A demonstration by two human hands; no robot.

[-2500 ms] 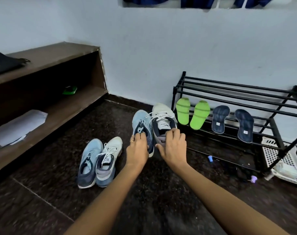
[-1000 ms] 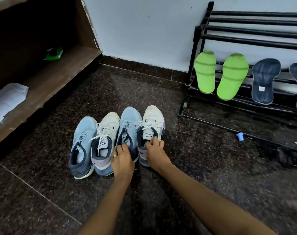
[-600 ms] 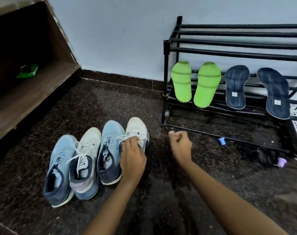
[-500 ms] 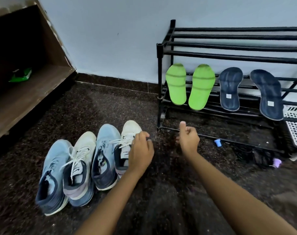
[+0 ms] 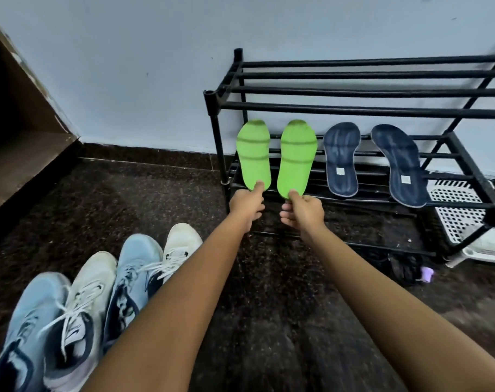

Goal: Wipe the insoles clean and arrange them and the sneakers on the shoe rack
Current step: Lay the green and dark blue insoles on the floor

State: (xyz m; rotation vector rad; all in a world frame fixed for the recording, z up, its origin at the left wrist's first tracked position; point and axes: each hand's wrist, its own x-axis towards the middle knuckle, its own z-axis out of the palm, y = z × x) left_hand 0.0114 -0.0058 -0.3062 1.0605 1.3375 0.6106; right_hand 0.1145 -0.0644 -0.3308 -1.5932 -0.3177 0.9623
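Two green insoles lean on the black shoe rack (image 5: 354,108). My left hand (image 5: 247,206) pinches the heel end of the left green insole (image 5: 254,154). My right hand (image 5: 304,209) pinches the heel end of the right green insole (image 5: 296,157). Two navy insoles (image 5: 341,159) (image 5: 399,165) lean on the same shelf further right. On the floor at lower left stand several sneakers in a row: a light blue one (image 5: 28,321), a white one (image 5: 82,301), another blue one (image 5: 133,273) and another white one (image 5: 181,244).
A wooden shelf unit (image 5: 20,154) runs along the left. A white perforated basket (image 5: 461,207) sits behind the rack's right end. A small purple cap (image 5: 426,274) lies on the dark speckled floor under the rack. The wall stands right behind the rack.
Both hands have left the sneakers and reached forward to the rack, each taking the heel end of a green insole. The four sneakers now stand together at lower left.
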